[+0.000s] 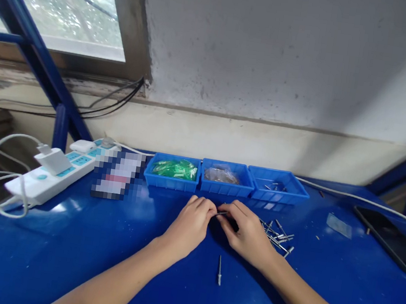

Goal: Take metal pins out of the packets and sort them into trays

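My left hand (pixel 193 221) and my right hand (pixel 246 231) meet above the middle of the blue table, both closed in a pinch. Between their fingertips shows a thin dark shaft of a rivet (pixel 221 213); the fingers cover the rest of it. A single metal rivet (pixel 219 271) with a thicker end lies on the table in front of my hands. Just beyond my right wrist is a loose pile of rivets (pixel 281 239), partly hidden by that hand.
Three blue bins stand along the back: one with green packets (pixel 176 168), one with clear bags (pixel 222 174), one with a few small metal pieces (pixel 275 186). At left are a white power strip (pixel 52 176) with cables and a blurred object (pixel 118 175); at right, a small plastic bag (pixel 339 225) and a phone (pixel 390 241).
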A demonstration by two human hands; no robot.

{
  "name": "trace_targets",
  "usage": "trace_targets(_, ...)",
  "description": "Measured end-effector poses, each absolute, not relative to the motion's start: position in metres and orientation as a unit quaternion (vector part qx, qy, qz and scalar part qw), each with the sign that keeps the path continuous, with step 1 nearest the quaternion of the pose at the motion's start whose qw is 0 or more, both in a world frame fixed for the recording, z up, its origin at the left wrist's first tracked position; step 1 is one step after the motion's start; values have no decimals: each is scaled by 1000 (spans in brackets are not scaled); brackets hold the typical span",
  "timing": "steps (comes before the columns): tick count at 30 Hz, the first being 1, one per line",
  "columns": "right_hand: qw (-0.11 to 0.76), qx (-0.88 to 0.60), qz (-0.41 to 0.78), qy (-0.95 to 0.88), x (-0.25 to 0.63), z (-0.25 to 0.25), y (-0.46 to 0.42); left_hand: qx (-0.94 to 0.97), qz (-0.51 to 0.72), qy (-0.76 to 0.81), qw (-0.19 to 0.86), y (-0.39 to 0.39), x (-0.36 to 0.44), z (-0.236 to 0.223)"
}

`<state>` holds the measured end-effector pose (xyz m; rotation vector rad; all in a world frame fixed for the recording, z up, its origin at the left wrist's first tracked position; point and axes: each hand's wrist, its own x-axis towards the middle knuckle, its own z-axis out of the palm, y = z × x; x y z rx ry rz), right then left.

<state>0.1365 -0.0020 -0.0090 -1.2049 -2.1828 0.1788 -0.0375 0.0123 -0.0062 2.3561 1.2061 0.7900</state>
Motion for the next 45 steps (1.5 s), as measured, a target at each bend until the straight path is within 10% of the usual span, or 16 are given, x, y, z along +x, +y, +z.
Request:
trace_targets(28, 386, -429, 20, -817, 149, 7, -5, 834, 302, 410, 212, 9, -42, 7)
trace_targets(34, 408, -675, -137, -599, 195, 13, 21, 898, 190, 359, 169, 10, -51, 12)
trace_targets(45, 315, -471, 87, -819, 141, 7, -8, 882, 186, 409, 141, 15, -47, 3)
